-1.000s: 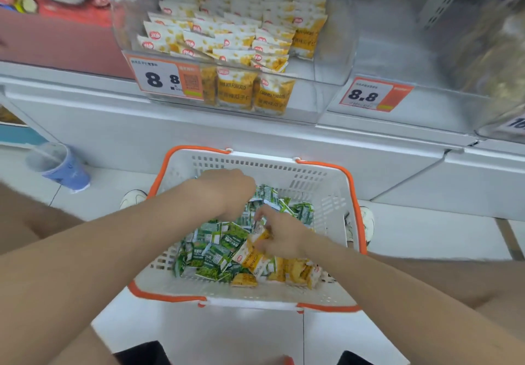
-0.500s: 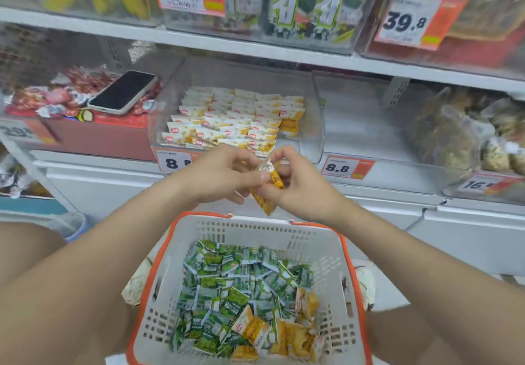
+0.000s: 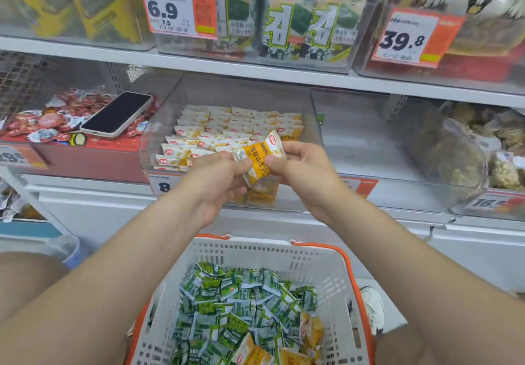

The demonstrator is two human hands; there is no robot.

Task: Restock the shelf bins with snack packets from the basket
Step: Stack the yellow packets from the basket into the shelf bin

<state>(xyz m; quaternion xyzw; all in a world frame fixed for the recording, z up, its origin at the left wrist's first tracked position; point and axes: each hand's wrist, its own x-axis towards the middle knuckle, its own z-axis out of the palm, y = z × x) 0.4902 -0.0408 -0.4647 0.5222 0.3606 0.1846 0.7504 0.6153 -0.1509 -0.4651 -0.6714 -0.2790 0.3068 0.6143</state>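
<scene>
Both my hands hold yellow snack packets [image 3: 260, 160] in front of a clear shelf bin [image 3: 159, 137] filled with rows of the same yellow packets. My left hand [image 3: 216, 182] pinches their left end and my right hand [image 3: 301, 171] pinches their right side. Below stands a white basket [image 3: 321, 259] with an orange rim. It holds several green packets [image 3: 235, 307] and a few yellow ones [image 3: 306, 333] at its near right.
A phone [image 3: 118, 114] lies on red snacks in the bin to the left. To the right is a clear bin [image 3: 355, 137] with a bare floor, then bagged snacks [image 3: 483, 148]. Seaweed packs fill the shelf above. A shoe [image 3: 369, 307] shows beside the basket.
My hands lifted yellow packets out of the basket and raised them to the front of the yellow packet bin. The view tilted up from the basket toward the shelves.
</scene>
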